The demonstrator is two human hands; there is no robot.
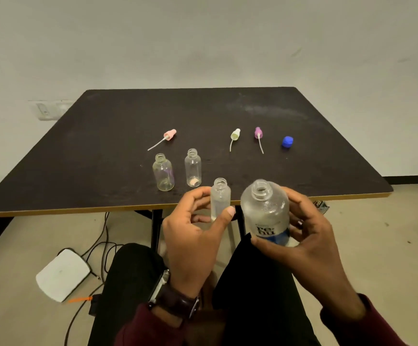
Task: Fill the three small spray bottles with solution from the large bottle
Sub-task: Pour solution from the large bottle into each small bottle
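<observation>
My left hand (195,236) grips a small clear spray bottle (220,197), uncapped and upright, just in front of the table's near edge. My right hand (305,236) holds the large clear bottle (265,213) with a blue and white label, its mouth open and upright, right beside the small one. Two more small clear bottles (163,172) (193,168) stand uncapped on the dark table (128,121). A pink spray top (169,135), a pale yellow spray top (235,135), a purple spray top (258,133) and a blue cap (287,142) lie farther back.
A white flat device (61,273) with cables lies on the floor at the left. My dark trouser legs (133,283) fill the lower middle. A wall socket (45,111) sits behind the table's left corner.
</observation>
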